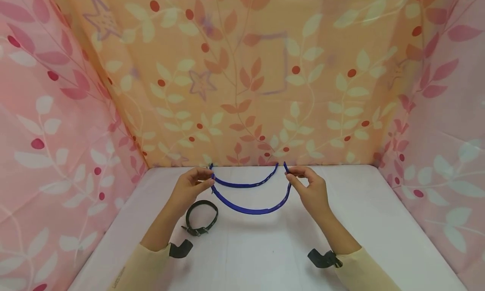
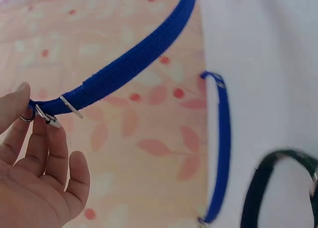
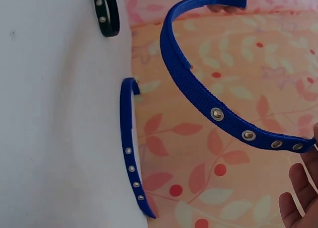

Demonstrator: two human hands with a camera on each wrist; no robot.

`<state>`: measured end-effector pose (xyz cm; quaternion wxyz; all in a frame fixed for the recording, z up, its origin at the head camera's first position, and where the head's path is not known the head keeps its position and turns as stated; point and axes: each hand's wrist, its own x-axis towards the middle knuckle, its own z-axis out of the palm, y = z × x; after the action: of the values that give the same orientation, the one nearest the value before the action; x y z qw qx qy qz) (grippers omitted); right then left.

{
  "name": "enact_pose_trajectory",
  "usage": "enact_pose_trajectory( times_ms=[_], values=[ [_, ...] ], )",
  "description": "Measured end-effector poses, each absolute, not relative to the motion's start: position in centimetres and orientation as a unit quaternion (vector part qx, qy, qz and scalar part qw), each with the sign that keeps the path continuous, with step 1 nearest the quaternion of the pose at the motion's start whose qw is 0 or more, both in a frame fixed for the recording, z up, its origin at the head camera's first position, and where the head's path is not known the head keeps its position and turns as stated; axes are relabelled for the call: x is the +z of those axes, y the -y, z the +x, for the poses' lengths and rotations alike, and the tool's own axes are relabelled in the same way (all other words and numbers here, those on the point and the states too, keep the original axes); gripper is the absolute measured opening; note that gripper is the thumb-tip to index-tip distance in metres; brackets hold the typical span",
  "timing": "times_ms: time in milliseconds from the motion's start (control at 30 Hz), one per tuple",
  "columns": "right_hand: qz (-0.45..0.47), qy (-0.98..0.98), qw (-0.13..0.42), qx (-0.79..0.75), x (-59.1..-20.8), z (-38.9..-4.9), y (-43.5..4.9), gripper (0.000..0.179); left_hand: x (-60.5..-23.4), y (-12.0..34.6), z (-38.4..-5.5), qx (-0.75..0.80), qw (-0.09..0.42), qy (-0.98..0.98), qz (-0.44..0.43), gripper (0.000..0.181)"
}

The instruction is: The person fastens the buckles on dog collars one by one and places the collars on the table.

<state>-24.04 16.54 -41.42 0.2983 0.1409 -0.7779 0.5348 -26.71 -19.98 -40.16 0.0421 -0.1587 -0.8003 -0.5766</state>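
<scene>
Blue collar (image 1: 258,212) held by both ends, just below the frame's center.
The left hand (image 1: 189,188) pinches its buckle end, the right hand (image 1: 313,190) its eyelet end; just above, a second blue collar (image 1: 242,185) lies on the surface (image 1: 250,257); a buckled dark collar (image 1: 197,231) rests lower left of center.

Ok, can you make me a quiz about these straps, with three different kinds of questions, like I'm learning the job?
1. True or false: the black collar lies on the white table in a loop.

2. Which end of the raised blue collar does the left hand hold?
A) The end with the eyelets
B) The end with the buckle

3. Fill in the number: ___ blue collars show altogether.

Key:
1. True.
2. B.
3. Two: the raised one, and a second blue collar near the table's far edge.
</scene>
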Motion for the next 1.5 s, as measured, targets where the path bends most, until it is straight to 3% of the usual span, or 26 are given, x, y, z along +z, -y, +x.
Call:
enact_pose_trajectory(
  times_ms=[133, 333, 700, 900, 1100, 1267, 1500],
  values=[
    [0.151, 0.769, 0.304, 0.543, -40.0, -22.4, -16.7, 0.015, -38.9, 19.2, -25.1, -0.583, 0.053, 0.795, -0.159, 0.030],
    [0.155, 0.777, 0.310, 0.526, -40.5, -22.6, -17.7, 0.018, -37.6, 17.6, -22.9, -0.537, 0.101, 0.811, -0.209, 0.024],
    [0.177, 0.813, 0.235, 0.503, -39.4, -20.5, -18.8, 0.016, -36.7, 15.2, -19.5, -0.482, 0.110, 0.841, -0.218, 0.022],
    [0.211, 0.819, 0.226, 0.483, -38.4, -19.2, -18.5, 0.019, -36.4, 14.1, -18.0, -0.478, 0.120, 0.836, -0.241, 0.027],
    [0.272, 0.813, 0.250, 0.450, -38.0, -18.3, -17.9, 0.027, -36.4, 12.5, -16.9, -0.492, 0.169, 0.831, -0.198, 0.036],
    [0.312, 0.798, 0.261, 0.445, -37.8, -17.9, -17.7, 0.032, -36.5, 11.5, -16.5, -0.522, 0.162, 0.825, -0.141, 0.031],
    [0.322, 0.801, 0.241, 0.443, -37.8, -17.4, -17.4, 0.032, -36.7, 11.3, -16.0, -0.513, 0.178, 0.828, -0.143, 0.027]
  ],
)
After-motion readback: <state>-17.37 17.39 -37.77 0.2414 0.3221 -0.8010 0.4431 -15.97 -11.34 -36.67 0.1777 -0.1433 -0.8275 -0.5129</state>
